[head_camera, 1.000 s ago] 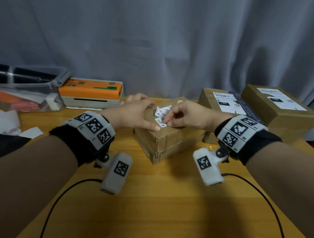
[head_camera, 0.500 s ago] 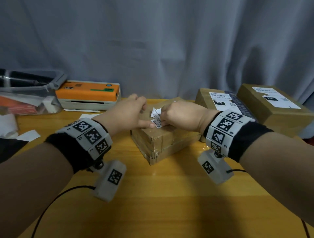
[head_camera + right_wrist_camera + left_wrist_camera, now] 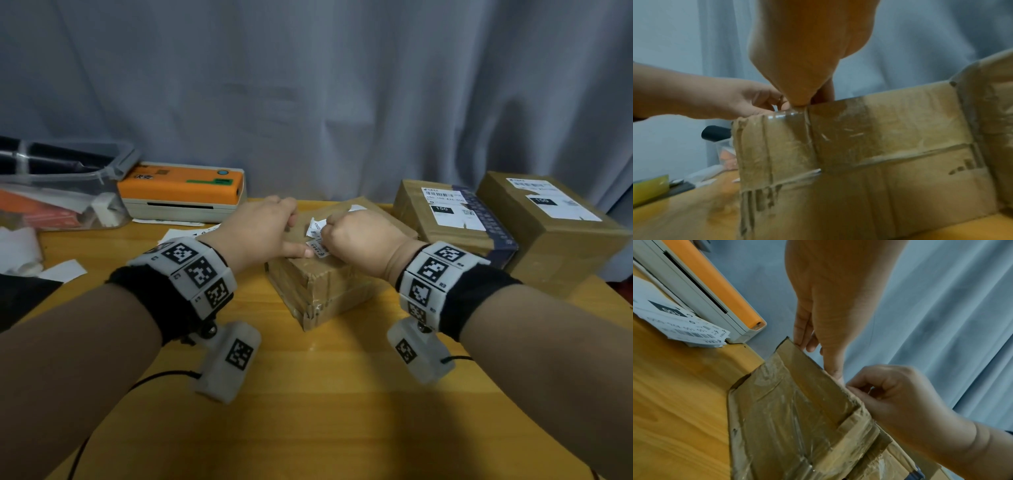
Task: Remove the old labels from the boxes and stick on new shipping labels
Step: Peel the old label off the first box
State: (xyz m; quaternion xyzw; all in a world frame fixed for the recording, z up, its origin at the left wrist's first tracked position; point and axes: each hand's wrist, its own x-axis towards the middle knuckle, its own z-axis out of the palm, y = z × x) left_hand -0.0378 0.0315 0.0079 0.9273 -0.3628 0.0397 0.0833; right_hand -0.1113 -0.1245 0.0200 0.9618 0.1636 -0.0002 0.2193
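A worn, taped cardboard box (image 3: pixel 322 284) lies in the middle of the wooden table (image 3: pixel 342 411). On its top is a torn white old label (image 3: pixel 317 236), partly peeled and curled up. My left hand (image 3: pixel 260 229) rests on the box top, and its thumb presses flat beside the label. My right hand (image 3: pixel 356 240) is curled into a fist and pinches the label's loose piece. The left wrist view shows the left hand (image 3: pixel 828 305) with its fingers on the box (image 3: pixel 787 418) edge and the right hand (image 3: pixel 900 394) next to it. From the right wrist, the right hand (image 3: pixel 803 56) pinches at the box (image 3: pixel 879 146) top edge; the label is hidden there.
An orange label printer (image 3: pixel 181 186) stands at the back left beside a clear plastic bin (image 3: pixel 58 192). Printed labels (image 3: pixel 181 234) and paper scraps (image 3: pixel 61 270) lie in front of them. Two labelled boxes (image 3: pixel 455 219) (image 3: pixel 548 226) stand at the right. A grey curtain hangs behind.
My right hand has closed tighter over the label and turned its back toward me. The left thumb stays pressed beside the label. The two hands are closer together.
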